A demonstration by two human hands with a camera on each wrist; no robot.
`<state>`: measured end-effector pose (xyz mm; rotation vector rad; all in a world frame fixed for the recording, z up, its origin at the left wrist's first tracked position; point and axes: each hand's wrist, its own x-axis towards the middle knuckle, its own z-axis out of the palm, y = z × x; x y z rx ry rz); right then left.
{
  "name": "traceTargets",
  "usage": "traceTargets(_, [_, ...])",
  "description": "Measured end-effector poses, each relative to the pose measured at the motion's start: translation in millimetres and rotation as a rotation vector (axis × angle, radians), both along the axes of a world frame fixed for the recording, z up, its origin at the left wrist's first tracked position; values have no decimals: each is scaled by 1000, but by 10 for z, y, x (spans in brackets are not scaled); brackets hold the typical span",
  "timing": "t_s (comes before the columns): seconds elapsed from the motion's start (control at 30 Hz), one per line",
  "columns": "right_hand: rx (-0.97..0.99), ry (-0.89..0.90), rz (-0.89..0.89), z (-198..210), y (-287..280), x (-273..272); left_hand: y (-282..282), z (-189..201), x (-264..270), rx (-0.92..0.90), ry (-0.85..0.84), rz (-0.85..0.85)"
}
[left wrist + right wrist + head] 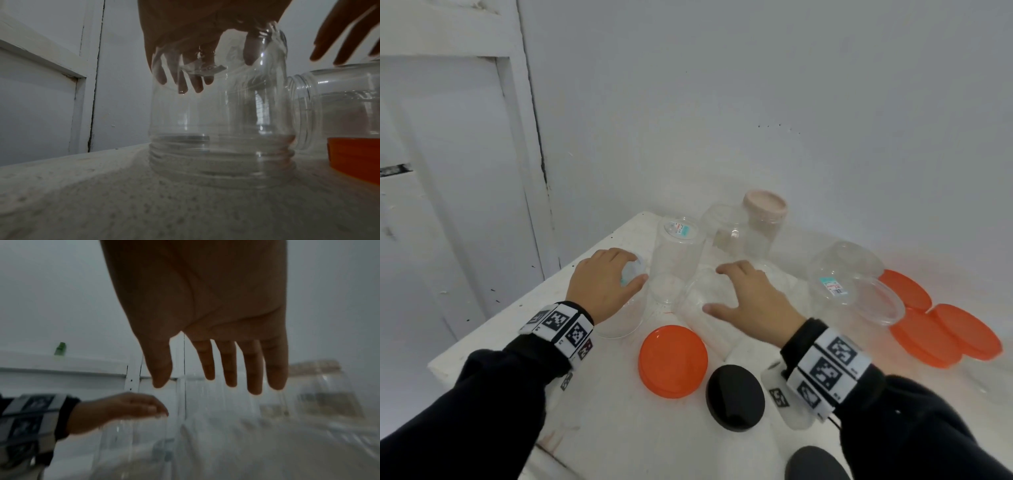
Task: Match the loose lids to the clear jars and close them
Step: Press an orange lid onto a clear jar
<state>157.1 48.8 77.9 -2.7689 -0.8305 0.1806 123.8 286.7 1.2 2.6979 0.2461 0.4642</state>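
Note:
My left hand [626, 270] grips from above the base of a clear jar [619, 318] that stands mouth down near the table's left edge. In the left wrist view its fingers [185, 78] and thumb curl round that jar [218, 121]. My right hand [726, 291] is spread, fingers straight, just over a clear jar [698, 318] lying on its side; whether it touches is unclear. A loose orange lid [673, 361] lies in front of both jars, with a black lid [734, 397] beside it. In the blurred right wrist view the right hand [209, 374] holds nothing.
A tall clear jar [676, 260] stands mouth down between my hands. Behind it are another clear jar [722, 226] and one with a pink lid [765, 205]. At right a wide jar [852, 284] lies tipped beside three orange lids [928, 339]. A second black lid [815, 462] is nearest me.

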Motion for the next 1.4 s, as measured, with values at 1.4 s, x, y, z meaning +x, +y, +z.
traceTargets(1.4, [326, -231, -305, -232, -2153, -1063, -1953, 167, -358, -317, -192, -695])
